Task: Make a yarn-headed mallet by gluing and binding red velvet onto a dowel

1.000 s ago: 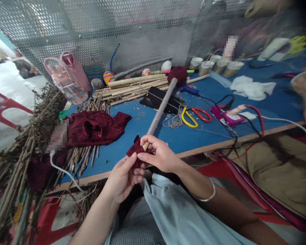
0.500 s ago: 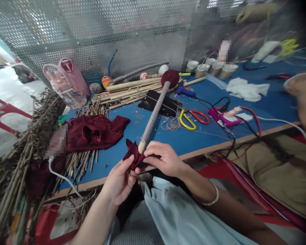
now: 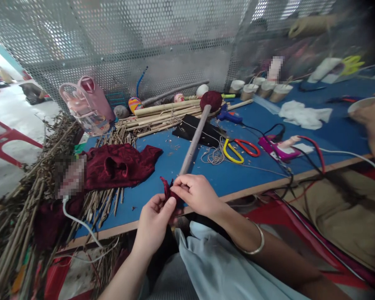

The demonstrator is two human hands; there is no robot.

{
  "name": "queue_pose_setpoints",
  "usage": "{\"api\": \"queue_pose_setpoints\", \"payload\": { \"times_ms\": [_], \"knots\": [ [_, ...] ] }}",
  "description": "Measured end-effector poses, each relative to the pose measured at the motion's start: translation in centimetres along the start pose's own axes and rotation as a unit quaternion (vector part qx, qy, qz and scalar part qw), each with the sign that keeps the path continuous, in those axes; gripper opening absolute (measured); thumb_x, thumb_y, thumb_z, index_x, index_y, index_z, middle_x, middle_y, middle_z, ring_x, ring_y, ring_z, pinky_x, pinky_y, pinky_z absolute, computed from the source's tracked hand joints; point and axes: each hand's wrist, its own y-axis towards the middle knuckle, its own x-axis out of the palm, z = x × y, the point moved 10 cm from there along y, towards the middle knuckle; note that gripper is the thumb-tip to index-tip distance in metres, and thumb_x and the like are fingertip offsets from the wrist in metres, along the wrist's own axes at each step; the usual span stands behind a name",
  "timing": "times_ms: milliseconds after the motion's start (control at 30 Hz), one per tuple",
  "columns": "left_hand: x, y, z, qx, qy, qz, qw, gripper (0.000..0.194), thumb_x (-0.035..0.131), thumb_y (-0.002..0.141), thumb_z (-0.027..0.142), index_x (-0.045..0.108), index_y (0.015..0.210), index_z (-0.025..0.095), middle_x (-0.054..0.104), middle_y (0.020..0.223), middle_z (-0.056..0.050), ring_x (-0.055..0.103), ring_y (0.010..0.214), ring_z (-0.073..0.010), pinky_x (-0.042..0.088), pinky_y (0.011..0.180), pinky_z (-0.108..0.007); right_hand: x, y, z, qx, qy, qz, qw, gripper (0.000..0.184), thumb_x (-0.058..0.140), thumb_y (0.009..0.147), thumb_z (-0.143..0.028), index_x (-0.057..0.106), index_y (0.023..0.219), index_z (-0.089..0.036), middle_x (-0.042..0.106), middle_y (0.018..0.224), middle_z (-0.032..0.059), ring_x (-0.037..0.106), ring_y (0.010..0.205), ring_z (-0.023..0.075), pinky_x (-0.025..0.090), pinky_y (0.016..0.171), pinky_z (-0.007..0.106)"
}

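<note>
A grey-wrapped stick slants away from me over the table, a dark red ball on its far end. Its near end is wrapped in a small piece of dark red velvet cloth. My left hand is closed on this cloth from the left, thumb on top. From the right, my right hand pinches the cloth around the stick's end, a bangle on its wrist. My fingers hide most of the wrapped end. A larger dark red velvet cloth lies crumpled to the left of the stick.
Scissors with yellow and red handles, loose grey string and a blue glue gun lie right of the stick. A purple power strip trails cables. Dry stalks crowd the left. Another person's hand shows at far right.
My hands have come closer together around the stick's near end. The velvet that was spread out there is now gathered up against the stick, and its bare tip is hidden.
</note>
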Motion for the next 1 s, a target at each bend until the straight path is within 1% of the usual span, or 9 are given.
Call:
{"api": "queue_pose_setpoints", "payload": {
  "times_ms": [100,167,267,333,500,633,800,933,1000],
  "knots": [
    [-0.4,0.4,0.7,0.012,-0.015,0.023,1.0,0.036,0.079,0.062,0.035,0.057,0.078,0.013,0.06,0.059,0.004,0.059,0.049,-0.0064,0.051,0.051,-0.016,-1.1,-0.6,0.5,0.028,0.103,0.067,0.992,0.013,0.06,0.082,-0.027,0.054,0.074,-0.018,0.05,0.062,-0.0044,0.043,0.057,0.0075,0.034,0.056,0.021],
    [-0.7,0.4,0.8,-0.006,-0.066,0.032,0.997,0.036,0.081,0.059,0.032,0.056,0.076,0.013,0.059,0.057,0.005,0.057,0.046,-0.0049,0.049,0.048,-0.014,-1.5,-1.4,2.0,0.091,0.22,0.108,0.965,0.023,0.06,0.082,-0.035,0.045,0.075,-0.019,0.042,0.06,-0.0068,0.038,0.052,0.0062,0.033,0.051,0.019],
    [-0.8,0.0,0.4,-0.056,-0.125,0.027,0.99,0.036,0.082,0.058,0.031,0.06,0.078,0.011,0.064,0.063,0.001,0.056,0.045,-0.004,0.045,0.041,-0.01,1.3,-1.8,4.0,0.221,0.408,0.025,0.885,0.03,0.054,0.083,-0.047,0.041,0.081,-0.021,0.045,0.065,-0.0063,0.035,0.045,0.0049,0.023,0.037,0.017],
    [-0.8,-0.6,-0.2,-0.089,-0.148,0.023,0.985,0.036,0.082,0.057,0.03,0.061,0.078,0.011,0.066,0.064,-0.001,0.055,0.044,-0.0036,0.045,0.04,-0.01,3.0,-1.3,3.9,0.264,0.488,-0.048,0.83,0.025,0.053,0.084,-0.043,0.045,0.091,-0.021,0.054,0.073,-0.0034,0.041,0.045,0.0052,0.018,0.033,0.015],
    [-2.3,-1.5,-1.1,-0.096,-0.123,0.055,0.986,0.038,0.082,0.056,0.033,0.059,0.079,0.013,0.068,0.069,-0.002,0.062,0.054,-0.0083,0.047,0.044,-0.013,4.6,1.3,3.4,0.248,0.549,-0.101,0.791,0.021,0.061,0.078,-0.029,0.048,0.089,-0.017,0.066,0.076,0.0037,0.047,0.044,0.0052,0.024,0.033,0.013],
    [-4.9,-1.0,1.1,0.019,0.031,0.096,0.995,0.035,0.078,0.061,0.039,0.053,0.068,0.016,0.06,0.058,0.004,0.055,0.052,-0.0074,0.043,0.048,-0.016,5.6,1.7,3.5,0.23,0.543,-0.099,0.801,0.022,0.063,0.077,-0.031,0.048,0.083,-0.016,0.067,0.074,0.0051,0.046,0.043,0.0047,0.03,0.034,0.013],
    [-5.2,-0.7,4.7,0.126,0.227,0.107,0.96,0.026,0.069,0.07,0.037,0.06,0.08,0.015,0.052,0.057,0.006,0.046,0.051,-0.0077,0.04,0.052,-0.019,5.9,1.8,3.6,0.217,0.505,-0.101,0.829,0.023,0.061,0.078,-0.033,0.046,0.083,-0.017,0.065,0.074,0.0034,0.046,0.045,0.0053,0.033,0.034,0.014],
    [-5.0,-0.5,5.6,0.172,0.29,0.129,0.933,0.029,0.066,0.073,0.033,0.058,0.095,0.018,0.051,0.063,0.006,0.049,0.053,-0.0094,0.042,0.054,-0.021,5.3,1.4,4.3,0.209,0.356,-0.127,0.902,0.025,0.054,0.083,-0.04,0.043,0.089,-0.019,0.057,0.064,-0.0019,0.047,0.044,0.0086,0.034,0.036,0.018],
    [-4.8,-0.7,5.6,0.203,0.345,0.145,0.905,0.028,0.063,0.075,0.031,0.058,0.099,0.019,0.056,0.069,0.004,0.054,0.059,-0.0119,0.045,0.059,-0.024,3.3,1.1,4.7,0.196,0.202,-0.08,0.956,0.028,0.056,0.082,-0.041,0.044,0.093,-0.019,0.052,0.059,-0.0043,0.047,0.045,0.0096,0.033,0.04,0.02]
  ]
}}
